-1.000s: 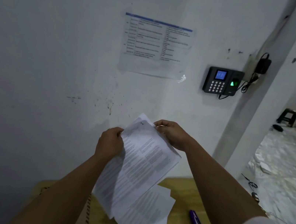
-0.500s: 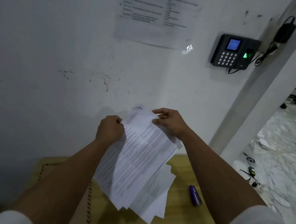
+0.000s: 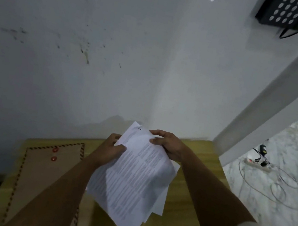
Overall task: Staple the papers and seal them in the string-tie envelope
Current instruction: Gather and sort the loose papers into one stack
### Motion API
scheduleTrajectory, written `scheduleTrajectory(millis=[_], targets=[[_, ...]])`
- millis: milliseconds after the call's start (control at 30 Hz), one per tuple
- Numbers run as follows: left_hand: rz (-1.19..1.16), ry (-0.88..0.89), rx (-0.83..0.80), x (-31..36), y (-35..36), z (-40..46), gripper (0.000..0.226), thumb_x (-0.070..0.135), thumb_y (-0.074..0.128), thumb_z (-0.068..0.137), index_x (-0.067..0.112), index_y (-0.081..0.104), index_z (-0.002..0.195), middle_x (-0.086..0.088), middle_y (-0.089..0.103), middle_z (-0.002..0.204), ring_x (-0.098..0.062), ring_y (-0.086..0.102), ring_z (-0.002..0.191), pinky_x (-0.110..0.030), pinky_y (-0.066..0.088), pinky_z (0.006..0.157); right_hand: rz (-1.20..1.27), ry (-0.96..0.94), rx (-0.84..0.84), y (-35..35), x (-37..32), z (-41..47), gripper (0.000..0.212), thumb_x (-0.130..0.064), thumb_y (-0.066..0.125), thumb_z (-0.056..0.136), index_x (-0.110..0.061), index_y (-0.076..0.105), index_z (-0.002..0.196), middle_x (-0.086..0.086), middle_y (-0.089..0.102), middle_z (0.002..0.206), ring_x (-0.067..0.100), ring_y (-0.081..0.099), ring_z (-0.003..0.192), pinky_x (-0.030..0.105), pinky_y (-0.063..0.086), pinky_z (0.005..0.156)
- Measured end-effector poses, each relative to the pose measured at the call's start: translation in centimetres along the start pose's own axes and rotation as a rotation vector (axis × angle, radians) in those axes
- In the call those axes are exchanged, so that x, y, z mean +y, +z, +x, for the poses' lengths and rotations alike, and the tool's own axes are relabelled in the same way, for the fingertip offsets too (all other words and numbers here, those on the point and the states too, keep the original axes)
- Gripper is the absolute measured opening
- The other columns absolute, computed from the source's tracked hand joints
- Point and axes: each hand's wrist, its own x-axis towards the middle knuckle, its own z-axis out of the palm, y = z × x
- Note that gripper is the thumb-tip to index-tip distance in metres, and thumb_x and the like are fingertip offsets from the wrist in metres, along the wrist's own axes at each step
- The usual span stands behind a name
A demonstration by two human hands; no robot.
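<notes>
Fingers [image 3: 119,148] of both hands pinch the top of uneven, fanned printed papers [image 3: 133,179] above the table [image 3: 188,207].

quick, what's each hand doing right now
left hand: closed on the papers, gripping their left edge
right hand: closed on the papers' top right edge
</notes>
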Motion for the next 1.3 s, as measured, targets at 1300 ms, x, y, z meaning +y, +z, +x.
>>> scheduleTrajectory(millis=[1300], targets=[[0.222,-0.011,0.101,-11.9,1.9,6.6,0.080,-0.006,0.043,0.098,0.065,0.044,0.134,0.014,0.076,0.097,-0.022,0.057,0.055,-0.025,0.049,0.059,-1.260,0.127,0.369,-4.9,11.6,15.3,0.056,-0.048,0.075,0.082,-0.030,0.052,0.130,0.002,0.051,0.131,0.025,0.050,0.122,0.045,0.039,0.095]])
